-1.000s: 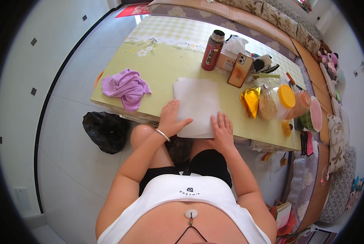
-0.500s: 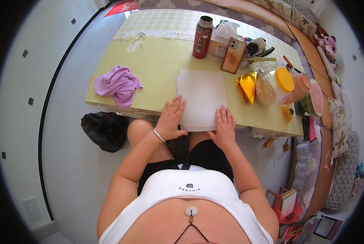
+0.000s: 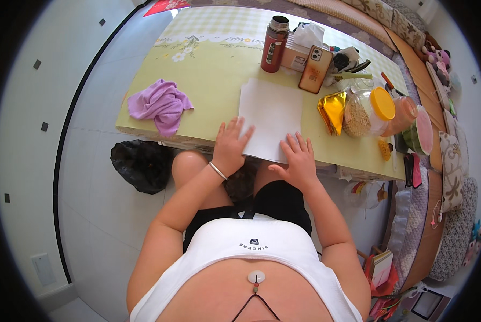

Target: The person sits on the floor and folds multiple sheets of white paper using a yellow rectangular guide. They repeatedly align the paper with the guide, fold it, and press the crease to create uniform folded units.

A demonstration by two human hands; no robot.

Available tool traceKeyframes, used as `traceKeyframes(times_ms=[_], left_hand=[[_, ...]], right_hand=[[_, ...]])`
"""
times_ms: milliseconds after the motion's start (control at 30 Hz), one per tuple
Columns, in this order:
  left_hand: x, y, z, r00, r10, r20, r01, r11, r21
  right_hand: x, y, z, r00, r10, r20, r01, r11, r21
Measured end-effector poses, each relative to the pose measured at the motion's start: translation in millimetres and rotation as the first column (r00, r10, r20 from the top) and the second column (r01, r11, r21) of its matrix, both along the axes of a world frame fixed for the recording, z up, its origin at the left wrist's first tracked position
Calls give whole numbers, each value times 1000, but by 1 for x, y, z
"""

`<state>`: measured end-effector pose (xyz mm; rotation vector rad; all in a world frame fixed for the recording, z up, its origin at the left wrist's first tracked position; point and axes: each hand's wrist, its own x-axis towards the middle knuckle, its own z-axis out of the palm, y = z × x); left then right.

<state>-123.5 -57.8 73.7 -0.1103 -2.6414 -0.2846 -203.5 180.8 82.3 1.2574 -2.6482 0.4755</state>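
Observation:
White paper sheets (image 3: 271,115) lie flat in a stack at the near edge of the table (image 3: 213,70). At the stack's left edge is my left hand (image 3: 231,144), its fingers spread and slightly blurred; whether it touches the paper I cannot tell. My right hand (image 3: 298,161) rests with spread fingers over the near right corner of the stack, the fingertips on the paper. Neither hand grips anything. A bracelet (image 3: 218,171) circles my left wrist.
A purple cloth (image 3: 162,105) lies to the left. Behind the paper are a dark red thermos (image 3: 274,45), a tissue box (image 3: 292,58) and a leaning phone (image 3: 314,70). Rightward stand a gold packet (image 3: 333,112) and a yellow-lidded jar (image 3: 358,114). A black bag (image 3: 141,165) sits below.
The sheet edges that stuck out at the stack's left side no longer show. My left hand has shifted slightly and its fingers have spread. The whole view has tilted a little.

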Motion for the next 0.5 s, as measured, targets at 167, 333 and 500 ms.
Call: traceKeyframes(times_ms=[167,333,500], left_hand=[[14,0,-16,943,292,158,-332,824,459],[23,4,-41,977,124,175,-208,354,912],[21,0,-30,978,-58,199,-196,45,979]], right_hand=[[-9,-12,-15,1000,-6,15,6,1000,10],[-2,-25,1,999,-18,38,15,996,84],[-10,-24,-4,999,8,-39,-7,1000,17]])
